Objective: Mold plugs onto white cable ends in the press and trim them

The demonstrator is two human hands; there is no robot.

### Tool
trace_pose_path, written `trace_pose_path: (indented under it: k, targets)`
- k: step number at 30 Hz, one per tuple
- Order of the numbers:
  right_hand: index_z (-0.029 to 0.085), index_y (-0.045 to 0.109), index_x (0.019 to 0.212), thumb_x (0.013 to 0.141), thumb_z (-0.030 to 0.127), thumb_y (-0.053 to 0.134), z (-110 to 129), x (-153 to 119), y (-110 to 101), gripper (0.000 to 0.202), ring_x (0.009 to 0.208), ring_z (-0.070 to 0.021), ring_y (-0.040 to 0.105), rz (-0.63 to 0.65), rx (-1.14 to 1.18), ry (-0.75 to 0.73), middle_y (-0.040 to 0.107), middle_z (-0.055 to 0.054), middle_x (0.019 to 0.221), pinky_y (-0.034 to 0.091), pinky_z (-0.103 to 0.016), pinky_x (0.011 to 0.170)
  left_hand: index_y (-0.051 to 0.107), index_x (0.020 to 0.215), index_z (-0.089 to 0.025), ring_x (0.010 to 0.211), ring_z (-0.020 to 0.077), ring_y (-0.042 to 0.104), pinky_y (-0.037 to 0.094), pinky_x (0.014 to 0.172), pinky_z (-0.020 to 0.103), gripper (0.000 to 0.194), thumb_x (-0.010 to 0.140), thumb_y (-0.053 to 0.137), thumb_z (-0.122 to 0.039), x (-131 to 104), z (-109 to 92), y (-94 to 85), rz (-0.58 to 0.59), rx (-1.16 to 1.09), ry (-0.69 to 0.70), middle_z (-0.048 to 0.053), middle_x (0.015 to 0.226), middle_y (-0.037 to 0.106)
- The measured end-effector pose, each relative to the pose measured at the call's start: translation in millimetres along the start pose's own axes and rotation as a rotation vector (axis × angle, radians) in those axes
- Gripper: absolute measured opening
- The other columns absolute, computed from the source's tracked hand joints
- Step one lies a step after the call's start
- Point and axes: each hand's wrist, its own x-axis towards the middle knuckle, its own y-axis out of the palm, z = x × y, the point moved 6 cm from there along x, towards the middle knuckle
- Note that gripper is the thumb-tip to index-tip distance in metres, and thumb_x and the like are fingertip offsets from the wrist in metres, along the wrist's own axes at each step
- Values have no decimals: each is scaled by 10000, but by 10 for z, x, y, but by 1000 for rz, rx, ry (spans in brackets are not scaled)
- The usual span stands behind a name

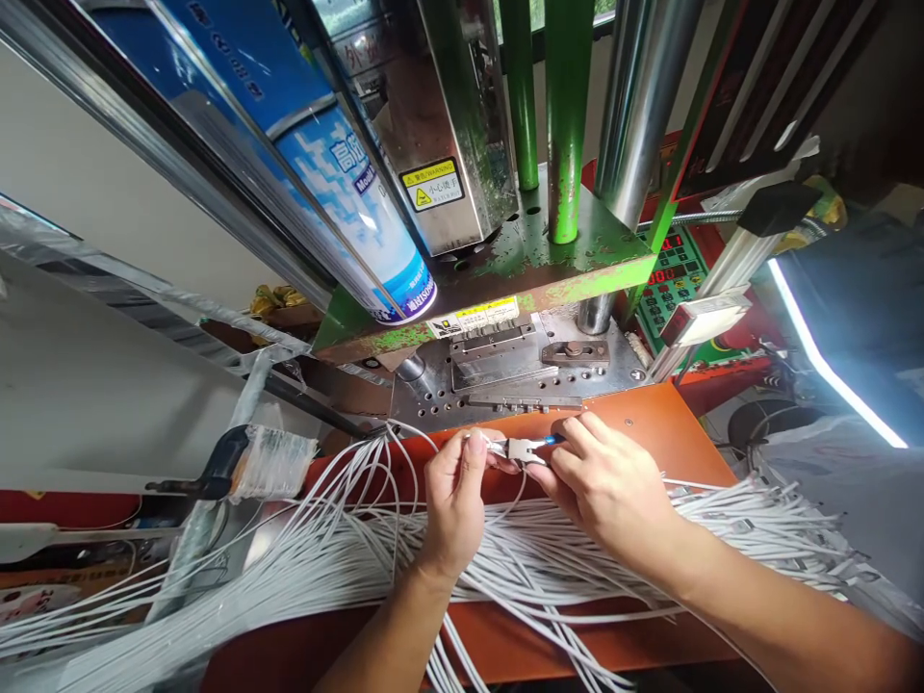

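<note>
Pinched between the thumb and fingers of my left hand (456, 486) is the end of a white cable, close to the jaws of a small pair of pliers (521, 449). My right hand (603, 476) is wrapped round the pliers' handles, of which a bit of blue shows. The plier jaws point left and meet the cable end; the exact contact is too small to tell. Below both hands a thick bundle of white cables (318, 568) lies across the orange table (505, 645), with connector ends at the right.
Behind my hands stands a green press (570, 289) with a metal mould (498, 356) on its bed. A blue spray can (346, 183) is at the upper left, a control panel (675, 279) at the right. A wrapped handle (270, 462) sits left.
</note>
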Motion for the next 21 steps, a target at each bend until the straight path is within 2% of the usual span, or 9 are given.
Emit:
trace_pose_path:
  k: [7,14,21]
  targets:
    - [190,654,711,1089,408,545,26,16,23,450,806,-229,497,3,-20,-20,589,-80,816,367,-353,674,727,975,-196,748,190,700,531,747,303,341,1086,492,-417,-37,-94,2,23,143,86,41,807,747]
    - [186,667,701,1121,352,461,21,7,78,496,724,-198,485,-4,-8,-47,586,-62,757,277,-346,595,666,825,-204,675,174,664,506,707,293,380,1087,482,-410,-31,-130,18,12,169,101,23,730,711]
    - [175,663,689,1137,399,401,-20,-6,111,565,614,-157,489,31,63,-29,568,-42,677,213,-337,561,618,784,-215,640,170,617,492,725,303,378,1080,491,-414,-14,-143,30,33,128,110,-1,643,635]
